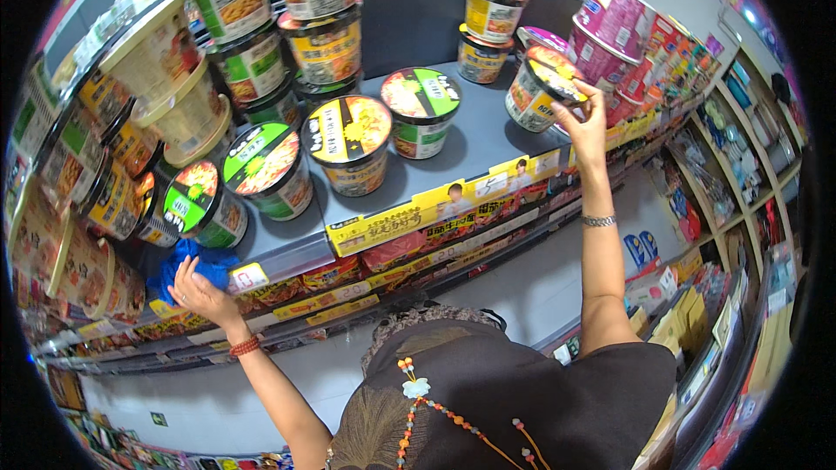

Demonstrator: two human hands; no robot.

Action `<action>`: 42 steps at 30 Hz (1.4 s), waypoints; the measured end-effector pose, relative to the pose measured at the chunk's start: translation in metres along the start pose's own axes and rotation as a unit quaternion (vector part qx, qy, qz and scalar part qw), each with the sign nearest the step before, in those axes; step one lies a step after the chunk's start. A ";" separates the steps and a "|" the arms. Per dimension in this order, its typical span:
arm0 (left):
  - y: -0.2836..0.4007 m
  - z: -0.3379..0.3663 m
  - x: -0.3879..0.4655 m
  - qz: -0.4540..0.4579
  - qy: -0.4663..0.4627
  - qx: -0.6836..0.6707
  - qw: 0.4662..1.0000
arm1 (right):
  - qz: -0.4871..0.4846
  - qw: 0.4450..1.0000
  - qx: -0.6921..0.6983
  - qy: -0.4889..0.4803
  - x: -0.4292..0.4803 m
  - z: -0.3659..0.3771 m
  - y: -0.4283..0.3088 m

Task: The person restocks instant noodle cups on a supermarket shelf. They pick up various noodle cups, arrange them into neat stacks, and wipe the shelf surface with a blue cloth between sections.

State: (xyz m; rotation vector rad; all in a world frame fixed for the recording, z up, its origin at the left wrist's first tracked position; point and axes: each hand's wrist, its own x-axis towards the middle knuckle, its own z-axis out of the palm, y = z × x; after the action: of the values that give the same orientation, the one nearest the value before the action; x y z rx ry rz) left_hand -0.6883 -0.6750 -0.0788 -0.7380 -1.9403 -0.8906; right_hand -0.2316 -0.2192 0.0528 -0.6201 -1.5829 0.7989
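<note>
My right hand (583, 119) grips the rim of an instant noodle cup (534, 96) with a yellow lid, which is tilted over the grey shelf (470, 137). At the shelf's front left, my left hand (204, 294) is on a crumpled blue cloth (189, 267), partly covering it. Just behind the cloth stands a green-lidded noodle cup (204, 202). Another green-lidded cup (268, 170), a yellow-lidded cup (349, 143) and a third green-lidded cup (420, 111) run in a row along the shelf between my hands.
Stacked noodle cups (320, 32) rise at the back left, beside tall cream tubs (176, 85). A narrower stack (494, 13) stands at the back right, near purple tubs (610, 26). Yellow price strips (444, 205) line the front edge. Lower shelves hold packets (392, 253).
</note>
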 end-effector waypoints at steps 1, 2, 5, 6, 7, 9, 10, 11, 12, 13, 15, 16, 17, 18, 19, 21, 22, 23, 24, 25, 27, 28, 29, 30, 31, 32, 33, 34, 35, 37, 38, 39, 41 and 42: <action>-0.001 0.001 0.001 0.001 0.000 -0.005 1.000 | 0.008 1.000 -0.004 0.008 -0.005 -0.003 0.012; -0.001 0.001 0.000 0.001 0.002 -0.006 1.000 | 0.007 0.999 -0.037 0.013 -0.009 -0.005 0.023; -0.004 0.000 0.002 0.003 0.015 0.009 1.000 | -0.024 0.986 -0.165 0.002 -0.014 -0.004 0.049; -0.003 -0.001 0.000 -0.002 0.014 0.012 1.000 | -0.041 0.982 -0.186 -0.001 -0.014 -0.001 0.044; -0.003 -0.002 -0.001 -0.008 0.014 0.015 1.000 | -0.029 0.979 -0.200 -0.034 -0.014 -0.003 0.047; 0.000 0.002 0.001 -0.004 0.020 0.017 1.000 | -0.009 0.981 -0.191 -0.035 -0.011 0.001 0.041; 0.003 0.002 0.002 -0.007 0.018 0.015 1.000 | -0.016 0.984 -0.176 -0.020 -0.011 0.001 0.041; 0.004 0.001 0.004 -0.010 0.016 0.013 1.000 | -0.012 0.984 -0.176 -0.020 -0.010 0.001 0.040; 0.004 0.001 0.003 -0.014 0.015 0.013 1.000 | -0.009 0.984 -0.176 -0.023 -0.010 0.002 0.038; 0.003 0.001 0.002 -0.012 0.014 0.015 1.000 | -0.005 0.984 -0.175 -0.026 -0.009 0.002 0.038; 0.003 0.001 0.002 -0.010 0.013 0.018 1.000 | -0.005 0.986 -0.162 -0.045 -0.006 -0.005 0.041; 0.003 0.001 0.001 -0.011 0.014 0.018 1.000 | -0.001 0.986 -0.157 -0.054 -0.004 -0.008 0.042; 0.002 0.002 0.000 -0.012 0.015 0.018 1.000 | 0.004 0.986 -0.152 -0.063 -0.002 -0.010 0.043; 0.002 0.002 0.000 -0.011 0.016 0.016 1.000 | -0.006 0.985 -0.159 -0.069 0.001 -0.013 0.044; 0.002 0.001 0.001 -0.010 0.012 0.018 1.000 | -0.011 0.984 -0.164 -0.072 0.004 -0.014 0.044; 0.001 0.000 0.000 -0.010 0.007 0.020 1.000 | -0.039 0.983 -0.166 -0.063 0.005 -0.012 0.045; 0.001 0.000 0.000 -0.010 0.010 0.021 1.000 | -0.041 0.980 -0.185 -0.069 0.007 -0.010 0.043; 0.002 0.001 0.001 -0.010 0.013 0.022 1.000 | -0.043 0.975 -0.204 -0.074 0.009 -0.008 0.039; 0.001 0.000 0.001 -0.008 0.014 0.024 1.000 | -0.042 0.971 -0.222 -0.080 0.007 -0.006 0.035; 0.001 0.000 0.001 -0.006 0.014 0.025 1.000 | -0.029 0.971 -0.222 -0.083 0.007 -0.006 0.032; 0.002 0.000 0.002 -0.001 0.018 0.025 1.000 | -0.005 0.971 -0.221 -0.088 0.010 -0.008 0.029; 0.002 0.001 0.002 0.000 0.018 0.023 1.000 | 0.000 0.975 -0.204 -0.087 0.012 -0.010 0.033; 0.001 0.002 0.002 0.000 0.019 0.022 1.000 | -0.002 0.972 -0.219 -0.089 0.012 -0.013 0.032; 0.000 0.002 0.002 -0.001 0.020 0.023 1.000 | -0.003 0.968 -0.233 -0.092 0.011 -0.014 0.024; 0.000 0.002 0.002 0.000 0.022 0.024 0.999 | -0.005 0.965 -0.246 -0.095 0.011 -0.014 0.020; 0.000 0.002 0.002 0.002 0.023 0.025 0.999 | 0.002 0.968 -0.228 -0.104 0.011 -0.016 0.022; 0.000 0.003 0.001 0.003 0.024 0.025 0.999 | 0.010 0.971 -0.212 -0.113 0.012 -0.022 0.025; -0.001 0.004 0.002 0.002 0.024 0.023 0.999 | 0.017 0.973 -0.195 -0.122 0.013 -0.026 0.026; -0.001 0.005 0.002 0.002 0.024 0.022 0.999 | 0.025 0.975 -0.179 -0.126 0.014 -0.030 0.027; -0.001 0.004 0.002 0.000 0.022 0.023 1.000 | 0.043 0.979 -0.144 -0.137 0.016 -0.032 0.025; -0.001 0.003 0.002 -0.001 0.020 0.023 1.000 | 0.051 0.977 -0.141 -0.155 0.016 -0.034 0.022; -0.002 0.000 0.001 -0.006 0.018 0.026 0.999 | 0.024 0.965 -0.206 -0.163 0.017 -0.036 0.014; 0.001 -0.001 0.000 -0.010 0.022 0.022 0.999 | -0.037 0.927 -0.328 -0.179 0.020 -0.036 -0.003; 0.003 -0.003 -0.001 -0.007 0.023 0.019 1.000 | -0.042 0.913 -0.373 -0.160 0.013 -0.025 -0.028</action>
State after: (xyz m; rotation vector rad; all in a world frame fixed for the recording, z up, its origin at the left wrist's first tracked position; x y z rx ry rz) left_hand -0.6848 -0.6757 -0.0775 -0.6767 -1.9200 -0.8696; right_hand -0.2082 -0.2226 0.0843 -0.9866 -2.2191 0.2015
